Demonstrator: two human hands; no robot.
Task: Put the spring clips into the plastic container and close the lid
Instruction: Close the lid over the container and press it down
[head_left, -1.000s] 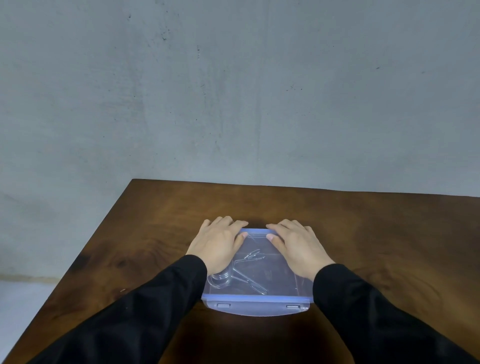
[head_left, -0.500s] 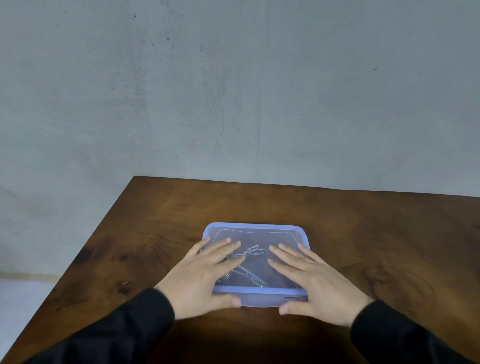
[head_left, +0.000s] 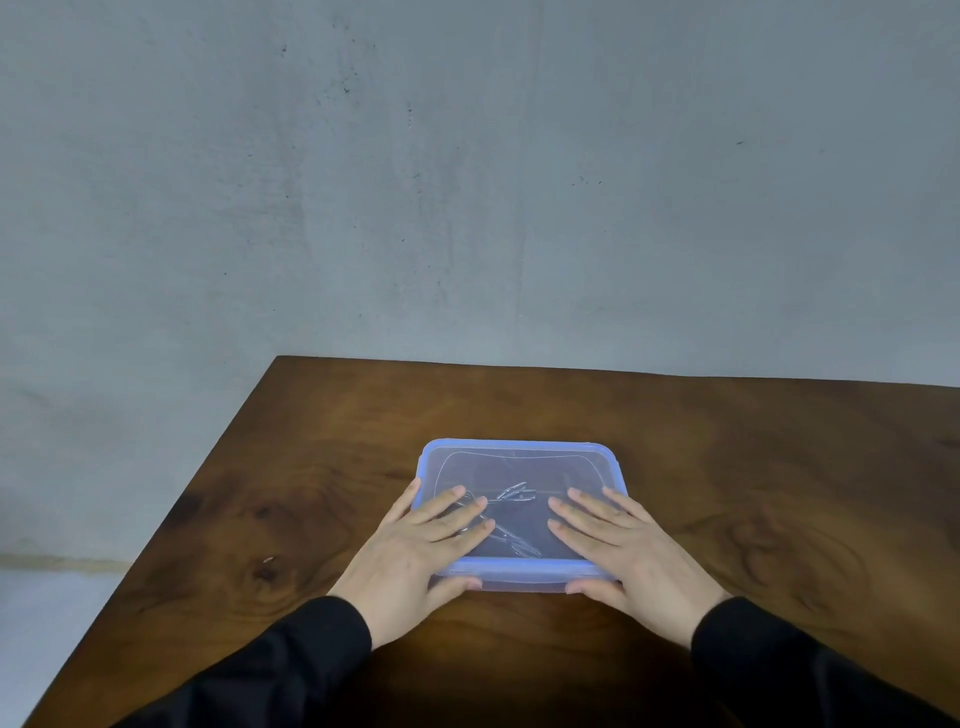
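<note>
While both hands, left hand (head_left: 415, 556) and right hand (head_left: 631, 558), press flat on the lid (head_left: 519, 462), plastic container (head_left: 524, 581) long axis left-right across tabletop (head_left: 322, 441), spring clips (head_left: 514, 492) blurred beneath.

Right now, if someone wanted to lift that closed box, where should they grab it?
Probably by its two short sides, one hand from the left and one from the right. The box is wide, flat and shallow, and its lid is smooth, with nothing to pinch. The left hand and right hand already rest at its near corners.
</note>
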